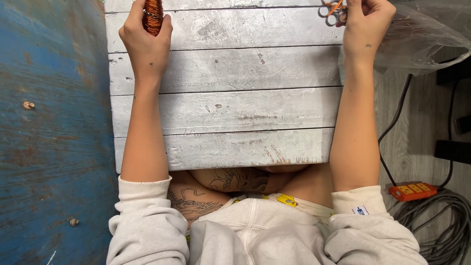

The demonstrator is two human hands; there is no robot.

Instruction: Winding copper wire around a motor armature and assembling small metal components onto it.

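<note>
- The left hand [146, 37] is clenched around a spool of copper wire [153, 14], holding it upright at the far left corner of the surface [225, 103]; the top of the spool runs out of view.
- The right hand [365, 22] grips a pair of scissors [333, 11] with orange-and-grey handles at the far right edge of the surface; only the handle loops show, the blades are hidden.
- The surface is made of pale, silvery painted planks, scuffed and scratched, lying across the person's lap.
- A clear plastic bag [422, 39] lies just beside the right hand, hanging off the surface's right side.
- On the floor to the right sit an orange power strip [413, 190] and a coil of grey cable [441, 225].
- To the left is a worn blue panel [49, 122].
</note>
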